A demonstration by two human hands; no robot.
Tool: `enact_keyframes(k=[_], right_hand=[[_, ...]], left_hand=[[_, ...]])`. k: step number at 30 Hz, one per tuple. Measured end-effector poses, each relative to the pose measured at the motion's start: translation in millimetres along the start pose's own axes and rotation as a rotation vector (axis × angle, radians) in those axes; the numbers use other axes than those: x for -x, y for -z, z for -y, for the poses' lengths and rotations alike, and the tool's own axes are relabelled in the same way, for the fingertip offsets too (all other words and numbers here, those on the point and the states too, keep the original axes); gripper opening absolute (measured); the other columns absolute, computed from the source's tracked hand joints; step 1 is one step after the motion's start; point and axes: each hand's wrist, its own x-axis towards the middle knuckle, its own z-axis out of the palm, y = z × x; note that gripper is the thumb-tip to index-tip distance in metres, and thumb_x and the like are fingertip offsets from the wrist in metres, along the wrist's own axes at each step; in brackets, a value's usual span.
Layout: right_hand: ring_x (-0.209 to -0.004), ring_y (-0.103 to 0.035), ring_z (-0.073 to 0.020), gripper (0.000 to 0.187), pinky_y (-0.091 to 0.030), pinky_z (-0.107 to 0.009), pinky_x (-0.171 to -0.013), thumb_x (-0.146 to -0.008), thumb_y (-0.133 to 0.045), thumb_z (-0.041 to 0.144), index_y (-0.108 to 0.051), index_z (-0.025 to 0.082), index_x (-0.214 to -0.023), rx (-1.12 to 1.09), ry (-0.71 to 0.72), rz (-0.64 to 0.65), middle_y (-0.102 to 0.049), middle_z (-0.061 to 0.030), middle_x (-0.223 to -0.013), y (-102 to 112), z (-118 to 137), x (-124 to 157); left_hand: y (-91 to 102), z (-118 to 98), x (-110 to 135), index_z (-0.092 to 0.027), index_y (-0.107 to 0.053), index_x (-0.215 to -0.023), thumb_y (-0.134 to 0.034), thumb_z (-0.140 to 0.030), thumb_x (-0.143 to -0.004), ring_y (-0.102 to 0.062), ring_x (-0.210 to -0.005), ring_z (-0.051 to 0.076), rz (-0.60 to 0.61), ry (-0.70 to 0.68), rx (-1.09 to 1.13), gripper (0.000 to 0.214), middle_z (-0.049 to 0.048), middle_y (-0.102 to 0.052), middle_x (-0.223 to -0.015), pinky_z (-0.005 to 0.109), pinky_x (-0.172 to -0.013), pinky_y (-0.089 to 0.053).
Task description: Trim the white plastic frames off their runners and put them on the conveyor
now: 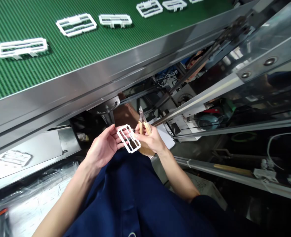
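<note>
A: Left hand (103, 148)?
B: Loosely curled; fingertips gripping white plastic frame (128, 139), just below the belt's edge.
A: Right hand (151, 140)?
B: Closed round tan-handled cutters (142, 122); thumb pinching frame's other end; spare frames (21, 48) on green belt (61, 62).

White plastic frame (128, 138): flat, thin, rectangular, two long openings split by centre bar, notched narrowing mid-length. Held in air above lap, tilted, long axis running upper-left to lower-right. Left hand (103, 148) fingertips grip its left edge; right hand (151, 140) thumb touches its right edge.

Cutters (143, 122): small, grey metal nose pointing up, tan handles clasped in right hand, just beside frame's right side.
</note>
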Motion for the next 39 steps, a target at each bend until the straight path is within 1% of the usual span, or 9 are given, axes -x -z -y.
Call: enact_keyframes(k=[7,14,17,20,23,25,28,32,39], right_hand=[[-0.069,-0.051,-0.0106,0.026,-0.043,-0.023,-0.065,-0.063,-0.075,0.028,-0.057,0.018,-0.08,-0.035,-0.001,0.008,-0.053,0.0024,-0.076,-4.9,-2.1,-2.2],[-0.067,-0.051,-0.0104,0.024,-0.044,-0.024,-0.064,-0.068,-0.073,0.033,-0.056,0.018,-0.078,-0.077,0.018,0.055,-0.053,0.0023,-0.072,-7.7,0.9,-3.9],[-0.068,-0.054,-0.0115,0.023,-0.047,-0.026,-0.065,-0.075,-0.067,0.038,-0.056,0.019,-0.081,-0.175,0.046,0.08,-0.059,-0.0012,-0.082,-11.7,1.4,-4.4],[-0.074,-0.057,-0.013,0.028,-0.049,-0.029,-0.071,-0.075,-0.066,0.04,-0.054,0.021,-0.091,-0.233,0.076,0.107,-0.062,-0.0045,-0.101,-17.4,0.8,-4.4],[-0.07,-0.057,-0.0127,0.026,-0.049,-0.028,-0.067,-0.076,-0.065,0.041,-0.055,0.02,-0.088,-0.155,0.075,0.174,-0.062,-0.0028,-0.087,-21.6,0.8,-3.8],[-0.065,-0.053,-0.0114,0.023,-0.046,-0.026,-0.062,-0.077,-0.064,0.04,-0.056,0.019,-0.081,-0.031,0.082,0.154,-0.057,-0.0005,-0.076,-23.5,0.0,-3.1],[-0.061,-0.048,-0.0092,0.021,-0.043,-0.023,-0.059,-0.076,-0.065,0.036,-0.055,0.018,-0.075,0.081,0.056,0.04,-0.052,0.0022,-0.07,-27.0,-6.5,-1.9],[-0.058,-0.047,-0.0087,0.02,-0.041,-0.022,-0.054,-0.074,-0.064,0.034,-0.051,0.018,-0.074,0.02,-0.066,-0.067,-0.051,0.0036,-0.067,-34.5,-21.8,0.6],[-0.065,-0.052,-0.0109,0.015,-0.042,-0.023,-0.062,-0.073,-0.061,0.029,-0.051,0.018,-0.074,0.126,-0.153,-0.071,-0.053,0.0032,-0.069,-40.6,-25.2,5.2]], left_hand=[[4.8,1.0,1.4,-0.007,-0.068,-0.097,-0.039,-0.024,-0.094,-0.065,-0.085,0.024,0.001,-0.026,-0.003,0.033,0.0145,-0.069,-0.092,0.037,-0.078,-0.054],[8.4,3.5,6.5,-0.009,-0.069,-0.086,-0.07,-0.016,-0.076,-0.061,-0.07,0.014,-0.069,-0.137,-0.244,0.012,0.0062,-0.065,-0.079,0.023,-0.068,-0.053],[12.0,8.5,5.7,-0.007,-0.068,-0.081,-0.066,-0.007,-0.078,-0.06,-0.066,0.011,-0.036,-0.026,-0.075,0.004,0.0053,-0.063,-0.074,0.019,-0.066,-0.053],[13.9,19.9,5.0,-0.006,-0.068,-0.082,-0.053,0.001,-0.082,-0.061,-0.068,0.011,-0.014,0.097,0.078,0.016,0.0074,-0.064,-0.077,0.016,-0.066,-0.054],[15.2,32.3,7.9,-0.005,-0.067,-0.084,-0.048,0.003,-0.084,-0.062,-0.061,0.008,-0.011,0.196,0.092,0.02,0.0101,-0.065,-0.077,0.012,-0.061,-0.053],[17.7,36.5,12.5,-0.006,-0.066,-0.091,-0.051,-0.003,-0.085,-0.064,-0.064,0.011,0.003,0.244,0.009,0.016,0.0136,-0.067,-0.083,0.016,-0.061,-0.054],[24.0,32.7,22.3,-0.012,-0.064,-0.103,-0.063,-0.017,-0.082,-0.066,-0.081,0.02,-0.099,0.085,-0.261,0.022,0.0143,-0.067,-0.099,0.024,-0.066,-0.055],[28.9,16.9,36.1,-0.015,-0.068,-0.097,-0.067,-0.032,-0.081,-0.063,-0.091,0.02,-0.239,-0.214,-0.5,0.024,0.0097,-0.068,-0.099,0.022,-0.073,-0.05],[25.0,7.8,47.8,-0.017,-0.065,-0.09,-0.072,-0.035,-0.075,-0.059,-0.073,0.016,-0.259,-0.257,-0.917,0.025,0.0038,-0.068,-0.082,0.021,-0.065,-0.045]])
